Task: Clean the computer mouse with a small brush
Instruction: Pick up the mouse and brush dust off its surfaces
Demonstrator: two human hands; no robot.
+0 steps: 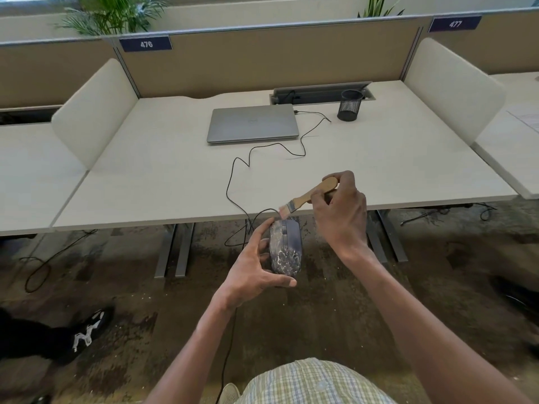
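Observation:
A dark blue wired computer mouse (287, 249), dusted with white powder, is held in front of the desk edge above the floor. My left hand (253, 269) grips it from the left and underneath, thumb along its near end. My right hand (339, 212) holds a small brush (309, 196) by its wooden handle. The brush's pale bristles point down-left and hover just above the front of the mouse, at the buttons. The mouse's black cable (236, 176) runs up across the desk toward the laptop.
A closed grey laptop (253, 123) lies at the back of the white desk (145, 176), with a black mesh pen cup (349, 105) to its right. White side dividers flank the desk. Another person's leg and shoe (84, 333) are on the floor at left.

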